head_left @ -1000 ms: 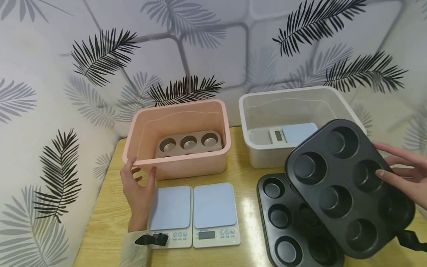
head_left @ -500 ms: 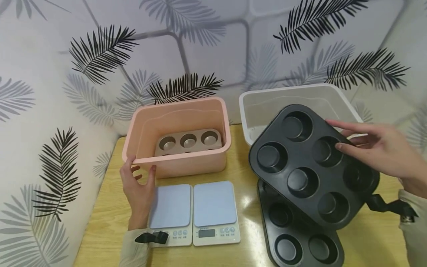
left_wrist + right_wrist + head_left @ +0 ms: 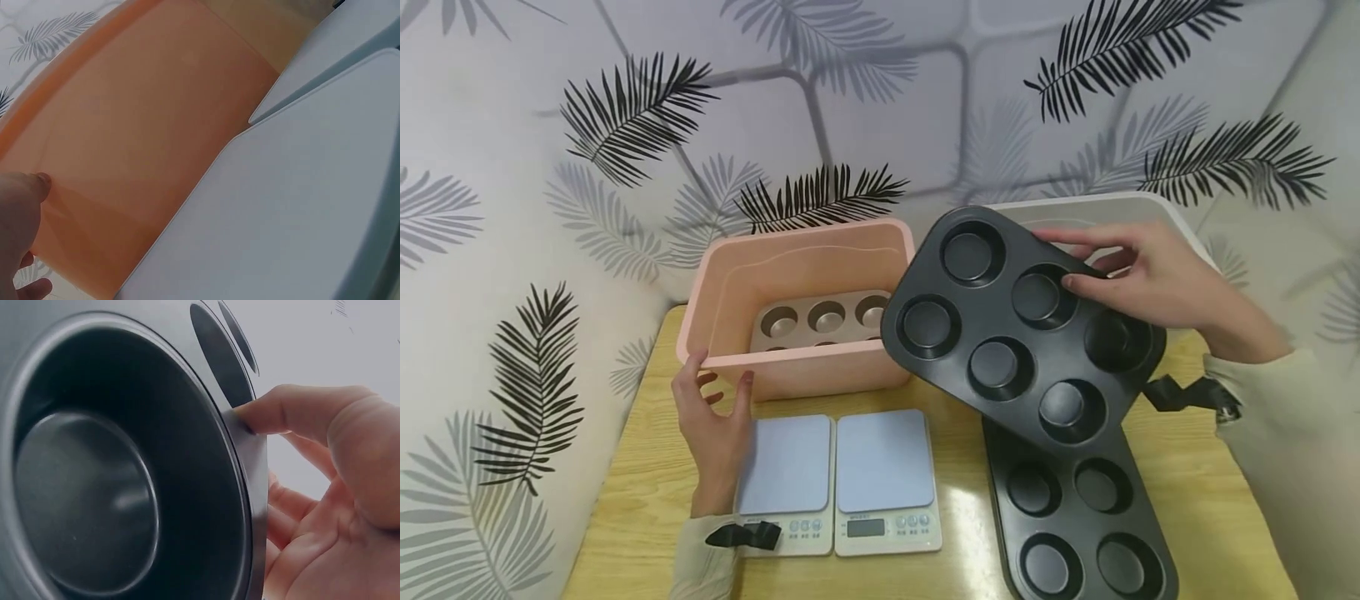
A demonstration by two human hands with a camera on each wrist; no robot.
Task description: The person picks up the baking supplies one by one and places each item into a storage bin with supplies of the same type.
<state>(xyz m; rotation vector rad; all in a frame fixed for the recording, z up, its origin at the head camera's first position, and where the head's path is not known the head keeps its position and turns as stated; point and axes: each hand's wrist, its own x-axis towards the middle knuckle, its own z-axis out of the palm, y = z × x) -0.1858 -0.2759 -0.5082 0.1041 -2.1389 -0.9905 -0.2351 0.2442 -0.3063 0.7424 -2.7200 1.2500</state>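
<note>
Pan (image 3: 1022, 332) hung tilted above second pan (image 3: 1070, 515): right hand (image 3: 1150, 279) pinched its edge, one-handed, we judged, because left hand (image 3: 717, 433) was clamped on front rim of pink bin (image 3: 820, 372), apparently steadying it.

Blk 6-cup muffin pan (image 3: 1024, 331) held tilted nr pink bin (image 3: 820, 372).

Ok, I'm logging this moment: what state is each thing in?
Held muffin pan: tilted, cups empty.
Lower muffin pan: partly hidden, visible cups empty.
Pink bin: upright, open, brown pan inside.
White bin: open, mostly hidden.
Left scale: platform bare, display mostly hidden.
Right scale: platform bare, display unreadable.
Right hand: pinching held muffin pan's edge.
Left hand: holding pink bin's corner.
</note>
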